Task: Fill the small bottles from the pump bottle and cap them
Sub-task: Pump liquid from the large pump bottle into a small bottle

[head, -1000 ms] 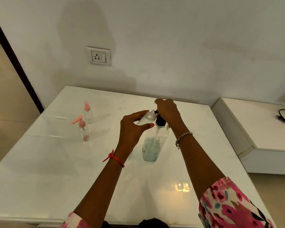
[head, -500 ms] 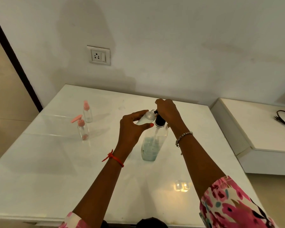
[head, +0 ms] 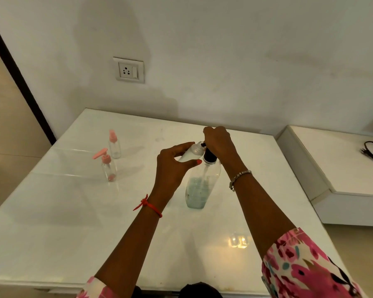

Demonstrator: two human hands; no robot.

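**Filling step, head view.** The left hand (head: 172, 168) is gripping a small bottle (head: 191, 152) that has no cap on it. Fingers and thumb are curling round its body and tilting its open neck up against the nozzle at the top of the pump bottle (head: 202, 188). The right hand (head: 220, 143) is curling down over the black pump head (head: 209, 157) and hiding most of it; whether it is pressing at this instant cannot be told. The pump bottle is standing upright on the white table (head: 73, 222), with pale bluish liquid filling roughly its lower half. The held bottle is showing whitish, but its fill level is not readable. Well to the left of the pump bottle, two further small bottles are standing capped: a pink-pump bottle (head: 108, 168) and, just beyond it, a pink-capped spray bottle (head: 114, 145). Both are looking almost empty. By this layout the work is judged to be sitting in the filling phase of one bottle, with its capping not yet done. The next move is calling for full strokes on the pump head with neck and nozzle aligned. A cap for the held bottle is then needed, though no loose cap is showing anywhere around the pump bottle.
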